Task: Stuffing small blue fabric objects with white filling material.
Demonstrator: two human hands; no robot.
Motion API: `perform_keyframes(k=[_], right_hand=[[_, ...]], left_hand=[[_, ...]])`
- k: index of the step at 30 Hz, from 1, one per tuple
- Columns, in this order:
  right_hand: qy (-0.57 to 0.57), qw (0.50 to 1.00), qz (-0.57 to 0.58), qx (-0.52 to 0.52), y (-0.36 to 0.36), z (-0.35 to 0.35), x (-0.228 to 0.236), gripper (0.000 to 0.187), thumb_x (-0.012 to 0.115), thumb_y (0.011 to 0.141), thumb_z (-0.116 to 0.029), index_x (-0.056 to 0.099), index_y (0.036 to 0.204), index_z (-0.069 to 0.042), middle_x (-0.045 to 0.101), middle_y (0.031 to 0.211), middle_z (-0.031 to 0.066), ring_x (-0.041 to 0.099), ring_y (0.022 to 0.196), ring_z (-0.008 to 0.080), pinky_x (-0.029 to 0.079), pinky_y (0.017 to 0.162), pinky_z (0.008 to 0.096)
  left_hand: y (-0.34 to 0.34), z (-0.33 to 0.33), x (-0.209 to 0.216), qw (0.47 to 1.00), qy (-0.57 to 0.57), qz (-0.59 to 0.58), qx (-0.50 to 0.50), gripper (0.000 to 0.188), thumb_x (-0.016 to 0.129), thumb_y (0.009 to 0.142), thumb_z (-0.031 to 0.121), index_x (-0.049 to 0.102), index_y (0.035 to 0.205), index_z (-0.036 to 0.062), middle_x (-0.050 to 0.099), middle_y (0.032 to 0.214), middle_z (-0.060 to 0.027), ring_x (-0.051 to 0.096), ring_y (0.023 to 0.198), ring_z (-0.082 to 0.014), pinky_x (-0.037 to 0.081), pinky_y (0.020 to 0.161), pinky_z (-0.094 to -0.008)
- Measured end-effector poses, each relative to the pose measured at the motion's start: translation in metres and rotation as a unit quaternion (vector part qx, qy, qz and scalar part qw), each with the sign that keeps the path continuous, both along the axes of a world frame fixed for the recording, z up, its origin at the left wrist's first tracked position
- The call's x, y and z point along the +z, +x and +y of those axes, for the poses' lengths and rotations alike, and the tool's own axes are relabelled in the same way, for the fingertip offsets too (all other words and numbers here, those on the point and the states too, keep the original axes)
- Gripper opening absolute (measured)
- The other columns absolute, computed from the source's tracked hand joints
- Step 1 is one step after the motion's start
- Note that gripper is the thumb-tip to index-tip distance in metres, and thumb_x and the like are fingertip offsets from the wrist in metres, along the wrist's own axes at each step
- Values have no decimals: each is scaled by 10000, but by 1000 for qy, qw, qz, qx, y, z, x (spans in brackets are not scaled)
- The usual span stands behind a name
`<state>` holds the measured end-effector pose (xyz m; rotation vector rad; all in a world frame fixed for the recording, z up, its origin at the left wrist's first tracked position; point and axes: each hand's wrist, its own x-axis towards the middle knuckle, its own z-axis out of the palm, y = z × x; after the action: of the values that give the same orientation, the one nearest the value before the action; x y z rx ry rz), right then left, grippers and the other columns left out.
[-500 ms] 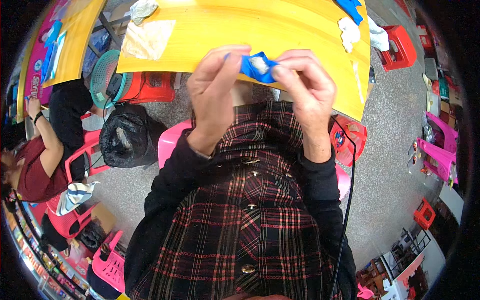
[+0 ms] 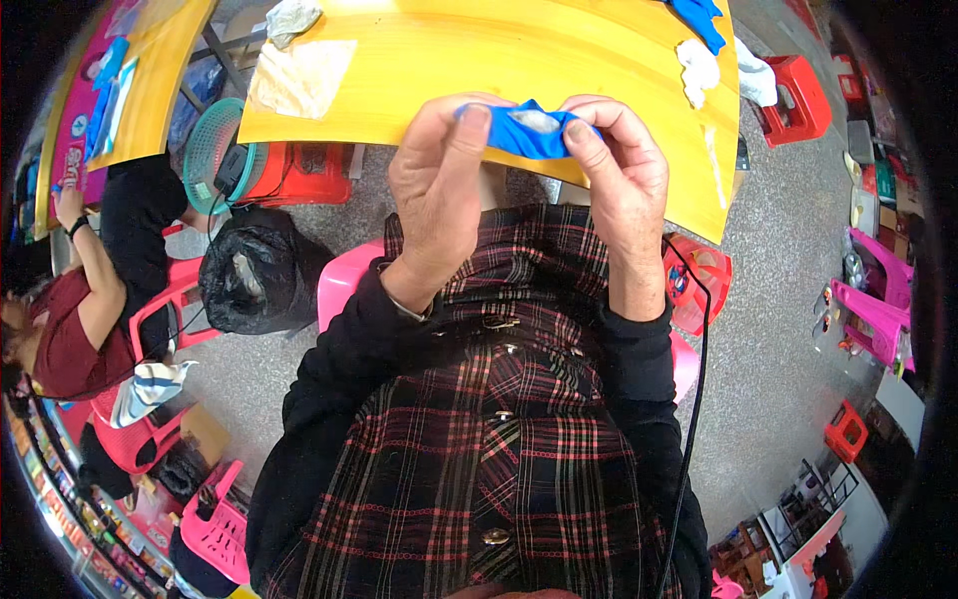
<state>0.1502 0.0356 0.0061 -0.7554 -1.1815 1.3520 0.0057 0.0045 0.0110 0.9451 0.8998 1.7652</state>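
Note:
Between my two hands, just over the near edge of the yellow table (image 2: 459,60), is a small blue fabric piece (image 2: 544,147). White stuffing (image 2: 536,121) shows in an opening along its upper side. My left hand (image 2: 439,180) pinches the left end with the thumb on top. The right end is pinched by my right hand (image 2: 631,175), thumb close beside the opening. The fingers behind the fabric are partly hidden.
On the table lie a thin cream sheet (image 2: 302,78), a greyish bundle (image 2: 292,20), a white fluffy clump (image 2: 697,72) and more blue fabric (image 2: 701,22). A black bag (image 2: 261,270) stands left. A black cable (image 2: 699,369) hangs right. Another person (image 2: 80,329) sits far left.
The blue fabric is stretched wider and flatter, and its opening looks longer. My hands have shifted slightly to the right, with both thumbs now pressed down on the fabric.

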Motion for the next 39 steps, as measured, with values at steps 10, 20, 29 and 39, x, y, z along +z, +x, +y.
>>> perform_keyframes(k=[10, 20, 29, 39], right_hand=[[263, 921, -281, -57, 4, -10, 16, 296, 758, 743, -59, 696, 1032, -75, 595, 1032, 121, 617, 945, 238, 518, 780, 309], [288, 886, -361, -33, 3, -6, 19, 204, 762, 754, -110, 674, 925, -43, 627, 946, 104, 644, 821, 244, 532, 714, 320], [160, 948, -274, -39, 15, -7, 19, 270, 747, 773, -61, 654, 1023, -20, 665, 903, 86, 657, 802, 180, 524, 727, 286], [24, 983, -180, 7, 1, -18, 6, 379, 770, 800, -123, 624, 1118, 22, 643, 961, 49, 617, 855, 116, 505, 772, 245]], left_hand=[[-2, -3, -2, 999, -1, -3, -32, 129, 543, 976, 104, 619, 995, 2, 647, 1001, -71, 581, 967, -121, 452, 878, -256], [-8, -2, 0, 999, 34, -15, -21, 107, 566, 963, 87, 616, 980, -5, 649, 978, -64, 584, 909, -105, 456, 829, -230], [7, -1, 19, 985, -101, -114, -85, 224, 647, 886, 16, 589, 1101, -3, 643, 1043, -73, 594, 985, -137, 477, 896, -272], [7, -4, -8, 970, -136, -184, -78, 200, 663, 904, 112, 615, 1073, 16, 652, 1025, -53, 604, 954, -134, 473, 869, -277]])
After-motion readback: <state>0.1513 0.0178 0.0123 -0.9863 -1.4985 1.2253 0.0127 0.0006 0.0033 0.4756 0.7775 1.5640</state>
